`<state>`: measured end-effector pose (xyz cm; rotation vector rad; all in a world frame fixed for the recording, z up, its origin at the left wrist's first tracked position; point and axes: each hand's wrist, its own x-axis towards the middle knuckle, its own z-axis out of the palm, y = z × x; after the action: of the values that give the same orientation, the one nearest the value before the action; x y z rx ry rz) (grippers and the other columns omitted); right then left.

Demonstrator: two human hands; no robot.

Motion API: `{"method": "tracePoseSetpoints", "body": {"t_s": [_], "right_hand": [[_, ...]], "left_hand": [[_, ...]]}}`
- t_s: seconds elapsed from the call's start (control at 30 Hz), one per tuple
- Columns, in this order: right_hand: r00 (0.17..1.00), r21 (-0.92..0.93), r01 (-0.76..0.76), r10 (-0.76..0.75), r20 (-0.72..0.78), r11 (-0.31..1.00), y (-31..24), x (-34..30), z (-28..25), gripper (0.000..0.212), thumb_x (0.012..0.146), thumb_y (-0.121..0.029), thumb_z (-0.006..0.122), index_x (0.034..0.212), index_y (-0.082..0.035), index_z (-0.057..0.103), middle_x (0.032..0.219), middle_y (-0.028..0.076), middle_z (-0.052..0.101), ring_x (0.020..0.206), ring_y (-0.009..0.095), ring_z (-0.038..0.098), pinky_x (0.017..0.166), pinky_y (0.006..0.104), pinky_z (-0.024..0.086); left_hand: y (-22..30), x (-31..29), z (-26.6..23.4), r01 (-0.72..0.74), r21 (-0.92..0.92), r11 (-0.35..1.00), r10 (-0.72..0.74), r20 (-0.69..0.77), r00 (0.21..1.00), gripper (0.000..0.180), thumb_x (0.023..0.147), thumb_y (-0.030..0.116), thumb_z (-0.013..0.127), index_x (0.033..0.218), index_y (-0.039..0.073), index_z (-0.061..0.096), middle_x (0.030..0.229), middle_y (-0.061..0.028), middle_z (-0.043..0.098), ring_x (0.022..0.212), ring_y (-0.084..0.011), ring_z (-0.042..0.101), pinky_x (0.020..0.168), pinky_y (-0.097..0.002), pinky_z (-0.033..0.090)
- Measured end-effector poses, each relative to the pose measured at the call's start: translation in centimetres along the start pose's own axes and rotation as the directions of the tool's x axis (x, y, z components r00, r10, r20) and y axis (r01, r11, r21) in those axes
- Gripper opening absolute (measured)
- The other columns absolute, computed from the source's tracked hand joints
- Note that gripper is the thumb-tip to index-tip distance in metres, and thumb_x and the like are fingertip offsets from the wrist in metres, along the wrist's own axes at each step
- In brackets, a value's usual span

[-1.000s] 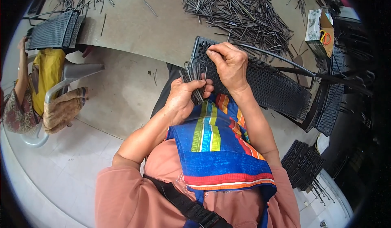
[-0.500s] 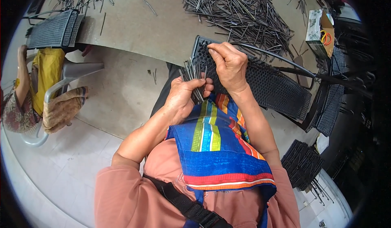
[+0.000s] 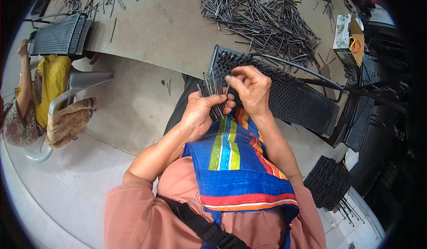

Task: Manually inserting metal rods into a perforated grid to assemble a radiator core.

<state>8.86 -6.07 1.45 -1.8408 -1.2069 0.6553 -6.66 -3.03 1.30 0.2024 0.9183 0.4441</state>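
Note:
My left hand [image 3: 201, 109] is closed round a bundle of thin dark sticks [image 3: 215, 86], their ends fanning out above the thumb. Just right of the bundle, my right hand [image 3: 252, 89] hovers with bent fingers, thumb and forefinger a little apart; nothing shows between them. The thumb tip is close to one stick's upper end. Beneath and behind this hand slants a long black perforated rack [image 3: 307, 100] with a metal rim. Short dark sticks stand in the holes at its upper left end.
A large heap of loose dark sticks [image 3: 262, 20] lies on the table [image 3: 142, 31]. A patterned box [image 3: 349, 33] holds orange-handled scissors. Another person's arm [image 3: 24, 71] is at far left by a second rack [image 3: 58, 34] and a grey chair [image 3: 89, 78]. Black hooked rods [image 3: 329, 182] lie lower right.
My right hand has come down from the rack's upper left end to beside the bundle, its pinch loosened. My left hand still holds the sticks, slightly lower.

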Motion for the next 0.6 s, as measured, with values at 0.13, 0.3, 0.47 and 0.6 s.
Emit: {"method": "tracePoseSetpoints", "body": {"t_s": [0.13, 0.3, 0.47, 0.6], "right_hand": [[0.916, 0.487, -0.388, 0.269, 0.298, 0.782, 1.6, -1.1, 0.2, 0.007, 0.082, -0.001, 0.071, 0.088, 0.002, 0.069, 0.068, 0.004, 0.065, 0.05, 0.004, 0.052, 0.045, 0.019, 0.039], [0.928, 0.559, -0.369, 0.329, 0.175, 0.743, 0.6, -0.3, -1.3, 0.007, 0.084, -0.001, 0.07, 0.09, 0.003, 0.07, 0.07, 0.004, 0.065, 0.046, 0.003, 0.046, 0.042, 0.0189, 0.033], [0.937, 0.313, 0.137, -0.021, -0.349, 0.94, 2.3, 1.1, -1.1, 0.008, 0.083, 0.003, 0.071, 0.09, 0.001, 0.069, 0.073, 0.0, 0.063, 0.053, 0.003, 0.048, 0.047, 0.0176, 0.036], [0.904, 0.106, 0.258, -0.201, -0.376, 0.96, 1.8, 1.8, -0.5, 0.007, 0.081, 0.003, 0.073, 0.086, 0.001, 0.068, 0.072, 0.0, 0.061, 0.055, 0.004, 0.047, 0.049, 0.0188, 0.037]], "left_hand": [[0.1, -0.4, 0.6, -0.001, 0.113, 0.994, -0.006, 0.056, 0.998, 0.014, 0.087, -0.003, 0.061, 0.101, -0.005, 0.063, 0.09, -0.016, 0.07, 0.073, -0.0227, 0.07, 0.062, -0.0318, 0.06], [-0.1, -0.5, 0.3, -0.011, 0.099, 0.995, 0.02, -0.083, 0.996, 0.014, 0.09, 0.001, 0.059, 0.102, -0.005, 0.063, 0.089, -0.0143, 0.069, 0.073, -0.0216, 0.07, 0.063, -0.0319, 0.06], [-0.3, -0.7, 0.4, -0.037, 0.155, 0.987, 0.047, -0.065, 0.997, 0.015, 0.09, 0.001, 0.058, 0.104, -0.003, 0.062, 0.089, -0.0132, 0.07, 0.073, -0.0187, 0.069, 0.061, -0.0293, 0.057], [-0.3, -0.5, 0.6, -0.057, 0.201, 0.978, 0.063, -0.026, 0.998, 0.018, 0.092, 0.003, 0.055, 0.108, -0.003, 0.061, 0.092, -0.0122, 0.07, 0.075, -0.0175, 0.068, 0.061, -0.028, 0.056]]}}
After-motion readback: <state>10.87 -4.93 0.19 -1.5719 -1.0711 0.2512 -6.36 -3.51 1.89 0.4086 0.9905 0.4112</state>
